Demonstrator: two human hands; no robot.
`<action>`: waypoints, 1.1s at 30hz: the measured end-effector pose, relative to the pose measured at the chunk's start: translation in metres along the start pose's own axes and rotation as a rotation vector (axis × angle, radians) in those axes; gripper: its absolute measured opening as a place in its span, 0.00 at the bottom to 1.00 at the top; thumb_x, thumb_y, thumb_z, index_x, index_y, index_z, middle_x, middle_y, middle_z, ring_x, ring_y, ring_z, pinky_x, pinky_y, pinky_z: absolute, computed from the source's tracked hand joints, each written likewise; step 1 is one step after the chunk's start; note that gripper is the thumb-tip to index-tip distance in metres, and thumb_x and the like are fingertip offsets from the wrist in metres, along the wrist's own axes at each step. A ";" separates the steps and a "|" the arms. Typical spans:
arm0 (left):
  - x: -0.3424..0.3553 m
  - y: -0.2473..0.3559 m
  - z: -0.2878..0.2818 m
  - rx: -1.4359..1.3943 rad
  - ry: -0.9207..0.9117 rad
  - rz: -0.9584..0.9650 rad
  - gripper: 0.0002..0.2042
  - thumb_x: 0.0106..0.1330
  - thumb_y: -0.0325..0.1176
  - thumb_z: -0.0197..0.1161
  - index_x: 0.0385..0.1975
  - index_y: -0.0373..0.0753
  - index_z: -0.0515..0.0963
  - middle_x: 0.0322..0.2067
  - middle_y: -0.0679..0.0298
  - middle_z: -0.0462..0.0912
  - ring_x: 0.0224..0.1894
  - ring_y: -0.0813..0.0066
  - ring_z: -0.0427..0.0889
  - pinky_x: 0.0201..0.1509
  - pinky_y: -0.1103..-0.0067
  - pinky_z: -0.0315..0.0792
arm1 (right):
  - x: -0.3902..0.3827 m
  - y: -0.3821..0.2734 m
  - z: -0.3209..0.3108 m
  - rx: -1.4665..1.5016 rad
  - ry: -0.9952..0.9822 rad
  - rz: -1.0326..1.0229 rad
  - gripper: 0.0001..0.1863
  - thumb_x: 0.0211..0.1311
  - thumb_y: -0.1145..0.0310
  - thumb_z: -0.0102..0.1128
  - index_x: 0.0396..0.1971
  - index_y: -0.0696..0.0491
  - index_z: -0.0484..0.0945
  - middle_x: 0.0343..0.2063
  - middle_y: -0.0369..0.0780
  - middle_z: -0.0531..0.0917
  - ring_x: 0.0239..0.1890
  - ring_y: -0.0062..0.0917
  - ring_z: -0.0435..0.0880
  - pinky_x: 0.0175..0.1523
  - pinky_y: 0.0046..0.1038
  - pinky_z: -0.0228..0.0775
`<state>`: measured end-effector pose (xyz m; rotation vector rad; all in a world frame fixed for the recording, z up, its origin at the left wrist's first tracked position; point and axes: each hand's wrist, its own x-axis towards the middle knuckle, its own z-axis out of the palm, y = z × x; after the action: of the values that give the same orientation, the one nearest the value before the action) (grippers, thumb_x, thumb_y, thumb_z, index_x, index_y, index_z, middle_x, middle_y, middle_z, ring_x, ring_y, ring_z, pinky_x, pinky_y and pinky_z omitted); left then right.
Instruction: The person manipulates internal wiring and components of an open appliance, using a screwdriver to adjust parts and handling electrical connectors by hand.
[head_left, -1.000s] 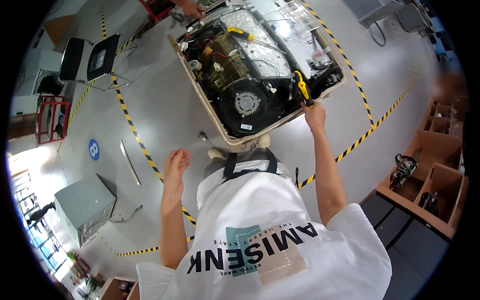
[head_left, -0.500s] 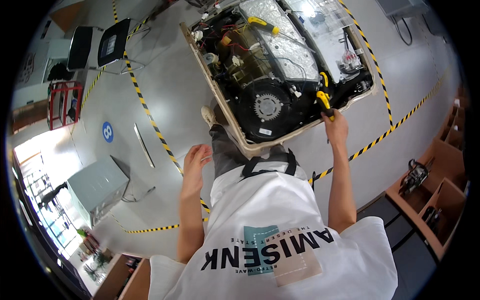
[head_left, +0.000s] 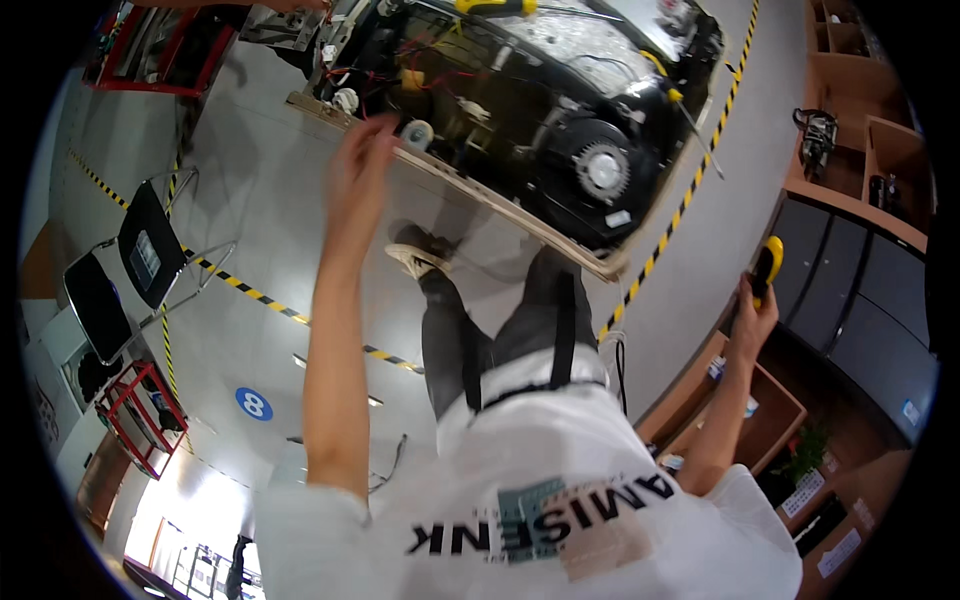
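My left hand [head_left: 362, 165], blurred by motion, is beside the near left edge of an opened appliance [head_left: 505, 208] with a pale frame. Its fingers are too smeared to read. Out to the right, away from the appliance, my right hand [head_left: 755, 315] is closed around a yellow-and-black tool handle [head_left: 768, 265]; no shaft shows on it. Inside the appliance are wires, a round black fan housing [head_left: 570, 180] with a toothed silver hub, and silver foil. A yellow-handled screwdriver [head_left: 495, 7] lies across the foil. Another thin metal shaft [head_left: 703, 145] juts past the right edge, yellow at its inner end.
Wooden shelving [head_left: 840, 170] and grey cabinet doors [head_left: 850, 290] stand at the right, with an open wooden bin [head_left: 775, 400] below. Two black chairs [head_left: 150, 250] and a red-framed cart [head_left: 140, 420] are at the left. Striped tape [head_left: 250, 293] crosses the floor.
My view has turned to the right. My right hand has left the appliance with the yellow-and-black tool and swung out right. My left hand has risen to the appliance's near left edge.
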<state>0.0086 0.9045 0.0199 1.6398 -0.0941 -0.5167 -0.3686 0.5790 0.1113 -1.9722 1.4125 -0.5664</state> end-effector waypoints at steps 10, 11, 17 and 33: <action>-0.445 -0.109 -0.267 0.486 0.664 -0.872 0.09 0.69 0.35 0.60 0.39 0.36 0.78 0.32 0.64 0.81 0.32 0.78 0.78 0.37 0.83 0.71 | -0.049 -0.070 0.149 0.030 -0.161 -0.304 0.10 0.63 0.72 0.64 0.42 0.60 0.80 0.32 0.32 0.81 0.34 0.11 0.74 0.40 0.14 0.65; -0.450 -0.116 -0.268 0.502 0.651 -0.884 0.09 0.68 0.35 0.60 0.39 0.36 0.78 0.31 0.63 0.81 0.31 0.77 0.78 0.37 0.82 0.72 | -0.060 -0.080 0.140 -0.013 -0.152 -0.289 0.10 0.63 0.72 0.64 0.42 0.60 0.80 0.32 0.32 0.81 0.34 0.11 0.75 0.41 0.14 0.66; -0.287 -0.140 -0.259 0.601 0.006 -0.450 0.12 0.71 0.37 0.57 0.43 0.34 0.77 0.37 0.63 0.81 0.37 0.77 0.79 0.42 0.80 0.72 | -0.128 -0.113 0.108 0.083 -0.004 -0.154 0.10 0.64 0.74 0.63 0.43 0.60 0.80 0.34 0.33 0.82 0.36 0.12 0.77 0.43 0.15 0.69; -0.185 -0.121 -0.350 0.704 -0.253 -0.433 0.10 0.70 0.34 0.57 0.41 0.32 0.77 0.33 0.59 0.81 0.35 0.74 0.79 0.42 0.80 0.72 | -0.234 -0.144 0.086 0.074 0.107 0.116 0.10 0.62 0.70 0.65 0.40 0.60 0.80 0.31 0.33 0.81 0.33 0.13 0.76 0.41 0.17 0.68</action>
<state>-0.0512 1.3112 -0.0287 2.2890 -0.1155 -1.1133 -0.2925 0.8530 0.1574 -1.8124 1.5379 -0.6698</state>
